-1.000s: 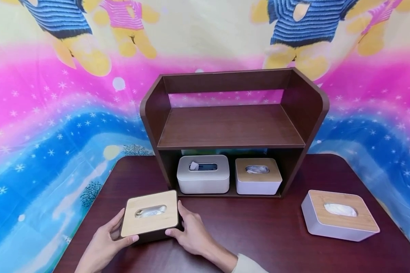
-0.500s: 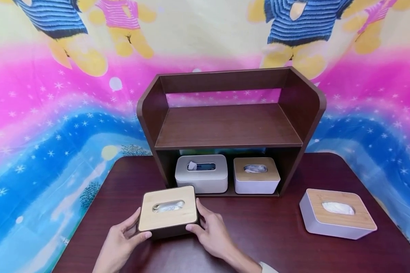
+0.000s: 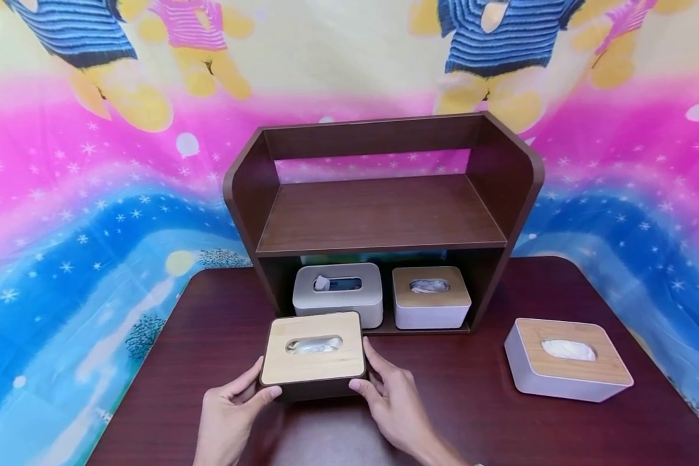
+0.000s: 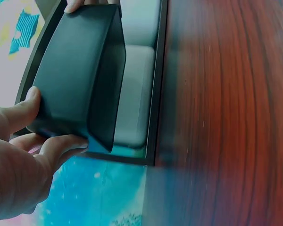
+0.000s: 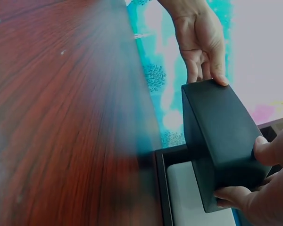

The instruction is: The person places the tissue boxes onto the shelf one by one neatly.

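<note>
The thumb of the left hand (image 3: 227, 414) presses the front face while the other fingers curl round the near end, so the hand pinches one end of a rectangular black box (image 3: 313, 369) between them. The right hand (image 3: 399, 404) grips the opposite end the same way, thumb on the front, fingers bent round the side. The box spans the space between the two sets of fingers, lifted clear of the table, its underside showing in the wrist views. Its walls are smooth, matt and plain, with softened corners. On top sits a flat, pale wooden lid with a thin dark edge and a long oval slot; inside the slot lies a whitish, shiny filling with marks too small to read.

Just beyond the fingertips stands a dark brown two-tier wooden shelf (image 3: 381, 213). Its lower compartment holds two boxes. Directly behind the held box, and partly covered by it, is a light grey box with rounded edges (image 3: 338, 301), its oval slot showing a white tuft and a dark bluish interior. Beyond the right fingers is a white box with a brown wooden lid (image 3: 431, 304), pale crumpled stuff in its slot.

Well off to the right of the right fingers, a larger-looking white box with a tan wooden lid (image 3: 571, 369) rests on the glossy reddish-brown table (image 3: 483, 401), white tissue-like material filling its opening.
</note>
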`<state>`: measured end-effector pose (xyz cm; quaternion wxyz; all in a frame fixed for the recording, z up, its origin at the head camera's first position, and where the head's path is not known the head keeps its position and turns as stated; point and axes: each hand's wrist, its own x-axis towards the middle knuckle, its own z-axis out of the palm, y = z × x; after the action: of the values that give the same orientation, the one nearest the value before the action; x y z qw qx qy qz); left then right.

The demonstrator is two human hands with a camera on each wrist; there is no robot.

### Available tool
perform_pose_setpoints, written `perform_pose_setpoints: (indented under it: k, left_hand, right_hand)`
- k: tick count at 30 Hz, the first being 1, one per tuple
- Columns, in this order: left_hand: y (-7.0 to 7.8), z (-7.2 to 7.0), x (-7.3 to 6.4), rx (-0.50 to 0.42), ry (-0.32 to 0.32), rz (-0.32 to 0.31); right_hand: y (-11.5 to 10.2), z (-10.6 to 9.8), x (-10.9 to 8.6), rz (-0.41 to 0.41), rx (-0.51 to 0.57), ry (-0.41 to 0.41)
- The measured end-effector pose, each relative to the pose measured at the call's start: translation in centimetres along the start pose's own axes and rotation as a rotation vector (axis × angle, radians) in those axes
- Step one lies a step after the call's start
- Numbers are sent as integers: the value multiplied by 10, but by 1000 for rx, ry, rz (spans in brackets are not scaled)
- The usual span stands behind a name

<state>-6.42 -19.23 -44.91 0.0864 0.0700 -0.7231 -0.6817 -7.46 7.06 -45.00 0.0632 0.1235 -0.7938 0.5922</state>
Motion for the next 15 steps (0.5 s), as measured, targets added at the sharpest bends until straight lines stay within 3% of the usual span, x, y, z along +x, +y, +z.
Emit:
perform_pose_setpoints:
  k: [15]
  left_hand:
    - [11,31,-1,-71,0,46]
  right_hand:
    - [-5,-27,-6,-68,-109,91]
